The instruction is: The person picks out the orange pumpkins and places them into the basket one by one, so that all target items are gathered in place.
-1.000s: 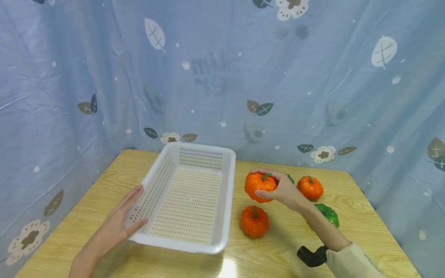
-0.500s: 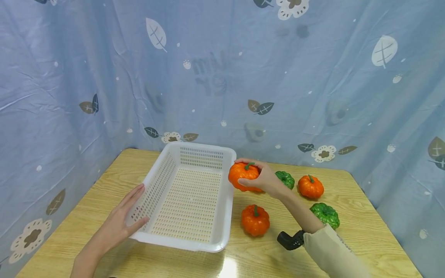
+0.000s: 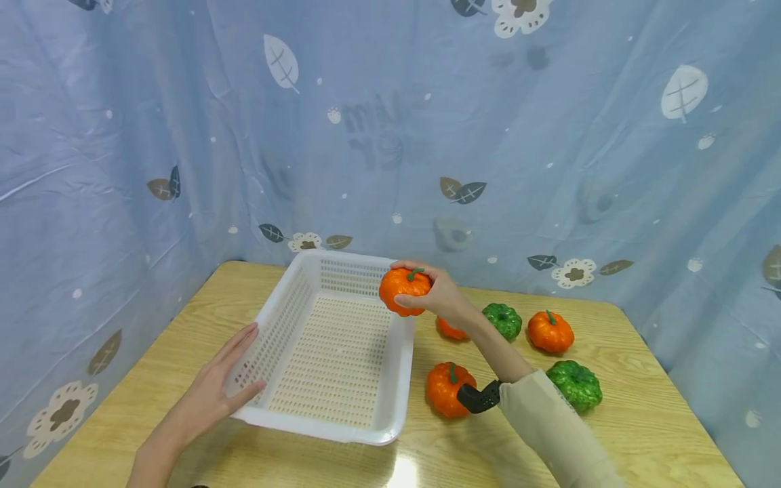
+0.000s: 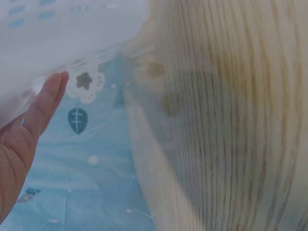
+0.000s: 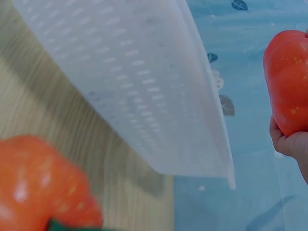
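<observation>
My right hand (image 3: 443, 296) grips an orange toy pumpkin (image 3: 399, 286) with a green stem, held in the air over the right rim of a white perforated plastic basket (image 3: 323, 428). In the right wrist view, fingers (image 5: 277, 137) lie against the held pumpkin (image 5: 288, 84), beyond the basket's wall (image 5: 120, 72). Nothing lies inside the basket. At its near left side my left hand (image 3: 210, 390) rests with straight fingers along the outer wall and the thumb over the rim. The left wrist view shows fingertips (image 4: 57, 82) touching the basket's underside edge.
Right of the basket on the wooden table (image 3: 647, 420) are an orange pumpkin (image 3: 444, 390), another partly hidden behind the right arm (image 3: 450, 329), a third (image 3: 550, 332), and two green pumpkins, one farther back (image 3: 502, 320) and one nearer (image 3: 575, 386). A patterned blue curtain (image 3: 378, 135) surrounds the table.
My right hand has carried the orange pumpkin left and upward, from above the table to over the basket's right rim. The left hand has stayed at the basket.
</observation>
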Demonstrator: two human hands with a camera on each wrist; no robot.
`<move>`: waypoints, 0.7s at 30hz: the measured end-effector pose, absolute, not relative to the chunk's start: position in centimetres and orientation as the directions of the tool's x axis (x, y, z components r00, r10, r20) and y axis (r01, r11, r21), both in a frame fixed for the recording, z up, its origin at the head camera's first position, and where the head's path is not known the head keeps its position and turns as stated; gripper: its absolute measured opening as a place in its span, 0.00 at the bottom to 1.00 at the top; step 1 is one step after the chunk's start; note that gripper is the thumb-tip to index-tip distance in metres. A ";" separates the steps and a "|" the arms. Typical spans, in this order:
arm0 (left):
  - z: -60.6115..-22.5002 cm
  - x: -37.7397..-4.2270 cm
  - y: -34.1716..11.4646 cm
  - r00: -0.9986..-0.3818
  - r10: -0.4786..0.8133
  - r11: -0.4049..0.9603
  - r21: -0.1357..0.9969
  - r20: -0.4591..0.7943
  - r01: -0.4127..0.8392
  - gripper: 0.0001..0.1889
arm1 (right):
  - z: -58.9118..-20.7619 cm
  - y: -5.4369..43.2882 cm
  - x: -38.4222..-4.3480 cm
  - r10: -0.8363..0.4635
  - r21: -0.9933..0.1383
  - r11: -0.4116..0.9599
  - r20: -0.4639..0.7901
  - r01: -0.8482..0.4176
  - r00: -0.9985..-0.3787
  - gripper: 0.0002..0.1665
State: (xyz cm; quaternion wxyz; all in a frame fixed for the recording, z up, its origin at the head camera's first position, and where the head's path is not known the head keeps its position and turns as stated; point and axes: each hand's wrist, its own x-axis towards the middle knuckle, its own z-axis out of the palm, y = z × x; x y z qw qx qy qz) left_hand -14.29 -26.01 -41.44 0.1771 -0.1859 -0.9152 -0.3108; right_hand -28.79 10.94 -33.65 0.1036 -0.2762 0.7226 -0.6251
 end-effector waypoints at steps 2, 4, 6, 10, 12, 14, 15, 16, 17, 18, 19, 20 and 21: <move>-41.3 -14.3 -25.9 -0.876 0.225 0.741 0.509 0.427 0.439 0.44 | -33.4 10.4 -29.2 -0.528 -0.959 0.072 0.198 -0.276 -0.826 0.32; -41.3 -14.3 -25.8 -0.881 0.221 0.742 0.513 0.419 0.431 0.44 | -33.0 9.9 -29.6 -0.532 -0.957 0.078 0.196 -0.279 -0.824 0.32; -41.2 -14.3 -25.8 -0.885 0.218 0.742 0.519 0.412 0.424 0.44 | -32.5 9.3 -30.0 -0.543 -0.957 0.074 0.198 -0.281 -0.816 0.32; -41.1 -14.2 -25.9 -0.884 0.214 0.743 0.519 0.415 0.423 0.44 | -31.6 8.1 -30.7 -0.566 -0.954 0.067 0.206 -0.294 -0.798 0.32; -41.1 -14.3 -25.9 -0.880 0.214 0.743 0.515 0.424 0.429 0.44 | -31.2 7.5 -30.9 -0.575 -0.951 0.067 0.209 -0.300 -0.791 0.32; -41.1 -14.3 -26.0 -0.872 0.217 0.742 0.507 0.438 0.439 0.45 | -31.0 6.8 -31.2 -0.583 -0.952 0.068 0.206 -0.299 -0.786 0.31; -41.2 -14.3 -26.0 -0.872 0.217 0.741 0.507 0.439 0.440 0.45 | -30.9 6.5 -31.4 -0.587 -0.954 0.063 0.202 -0.293 -0.784 0.32; -41.2 -14.3 -26.0 -0.869 0.219 0.742 0.503 0.443 0.443 0.45 | -30.9 6.1 -31.6 -0.589 -0.956 0.059 0.199 -0.287 -0.783 0.32; -41.3 -14.3 -26.0 -0.867 0.220 0.744 0.497 0.447 0.445 0.45 | -30.8 5.8 -31.8 -0.592 -0.958 0.053 0.197 -0.282 -0.781 0.32; -41.3 -14.3 -26.0 -0.865 0.222 0.748 0.491 0.449 0.446 0.45 | -30.8 5.4 -32.0 -0.594 -0.960 0.046 0.197 -0.277 -0.780 0.32; -41.3 -14.3 -25.9 -0.864 0.223 0.749 0.487 0.451 0.448 0.45 | -30.7 5.1 -32.2 -0.595 -0.961 0.038 0.199 -0.275 -0.778 0.32; -41.3 -14.3 -25.9 -0.866 0.224 0.748 0.491 0.447 0.447 0.45 | -30.7 4.8 -32.4 -0.597 -0.962 0.028 0.203 -0.273 -0.776 0.32; -41.3 -14.3 -25.8 -0.867 0.225 0.746 0.494 0.446 0.447 0.45 | -30.6 4.4 -32.5 -0.597 -0.962 0.018 0.209 -0.274 -0.775 0.32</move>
